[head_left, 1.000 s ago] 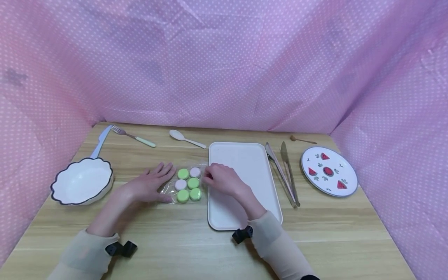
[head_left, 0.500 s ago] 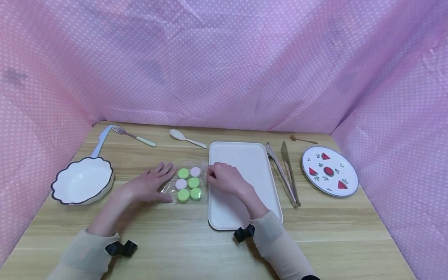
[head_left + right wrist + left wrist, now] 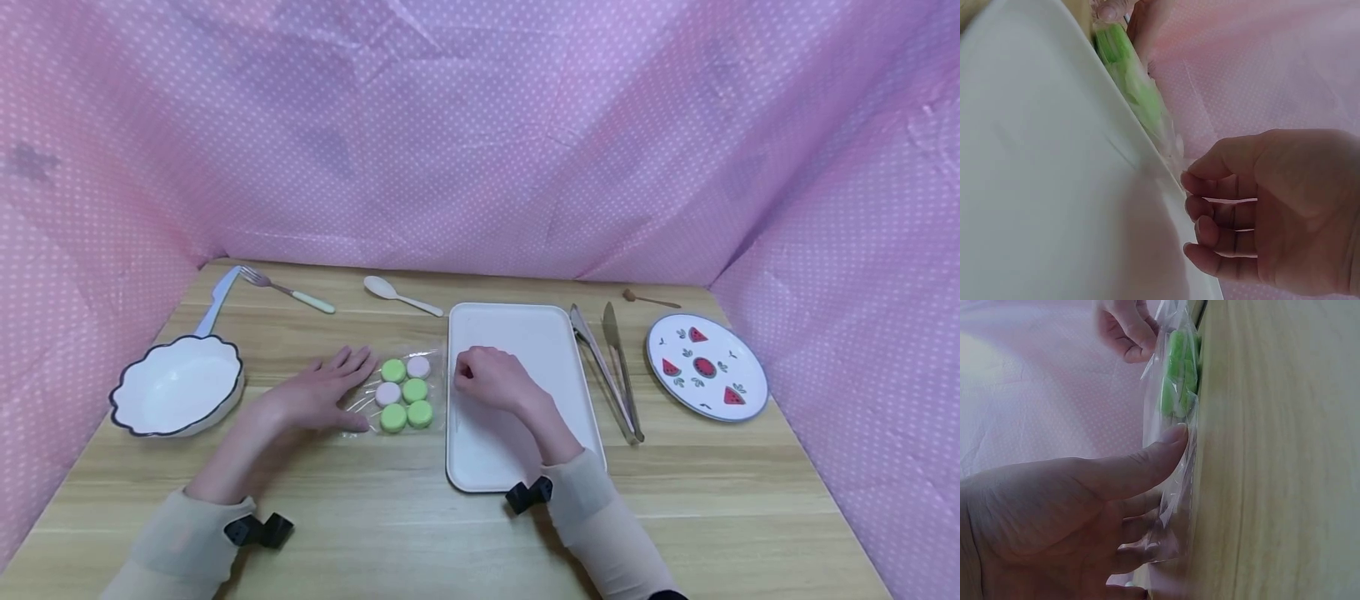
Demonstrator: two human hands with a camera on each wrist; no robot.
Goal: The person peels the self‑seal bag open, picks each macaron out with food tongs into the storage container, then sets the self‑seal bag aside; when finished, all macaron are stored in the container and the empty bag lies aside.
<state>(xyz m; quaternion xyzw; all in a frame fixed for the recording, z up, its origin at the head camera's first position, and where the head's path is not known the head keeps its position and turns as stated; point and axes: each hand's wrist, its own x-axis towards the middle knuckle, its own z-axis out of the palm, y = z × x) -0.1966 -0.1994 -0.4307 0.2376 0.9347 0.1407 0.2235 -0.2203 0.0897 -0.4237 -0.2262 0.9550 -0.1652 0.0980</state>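
A clear plastic bag (image 3: 366,403) lies flat on the table, left of a white tray (image 3: 525,333). Inside it are several macarons (image 3: 415,390), green and pale lilac, in two columns. My left hand (image 3: 322,396) rests with spread fingers at the bag's left side; in the left wrist view its thumb touches the plastic. Above the tray's left part is my right hand (image 3: 495,377), fingers curled and thumb close to the index finger. In the right wrist view the right hand's fingertips (image 3: 1195,181) are near the bag's end, and nothing shows between them.
A scalloped white bowl (image 3: 176,387) stands at left, near a blue knife (image 3: 217,300) and a fork (image 3: 288,292). A pale spoon (image 3: 401,297) lies behind the bag. Right of the tray are metal tongs (image 3: 611,375), a small brown stick (image 3: 652,301) and a watermelon-patterned plate (image 3: 705,396).
My right hand has drawn right, from the bag's right edge to above the tray, its fingers still curled. The left hand and the macarons stay in place.
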